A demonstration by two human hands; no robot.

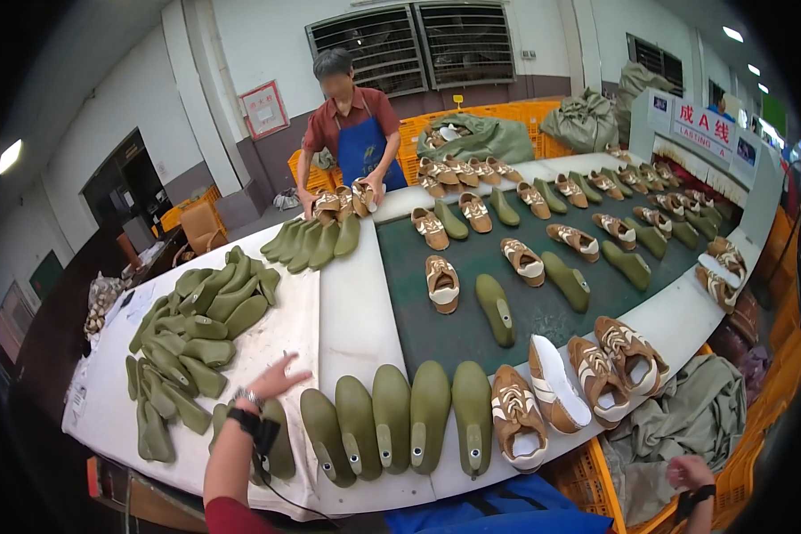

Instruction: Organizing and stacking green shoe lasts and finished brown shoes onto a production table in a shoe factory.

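My left hand (278, 377) is stretched out over the table's left part, fingers spread, holding nothing. Below its wrist lie dark green shoe lasts, partly hidden by my forearm. Just right of it, a row of green shoe lasts (392, 416) stands along the near edge, heels toward me. The row continues with several brown and white sneakers (518, 418), one tipped to show its white sole (556, 383). At the lower right, my right hand (688, 472) hangs over a grey-green cloth sack (663, 427); its fingers look loosely bent and apart, with nothing visible in them.
A heap of green lasts (206, 307) covers the table's left. On the green conveyor belt (445, 343) sneakers and lasts stand in rows. Across the table, a person in a blue apron (365, 156) handles sneakers (338, 203). A yellow crate (587, 481) stands beside me.
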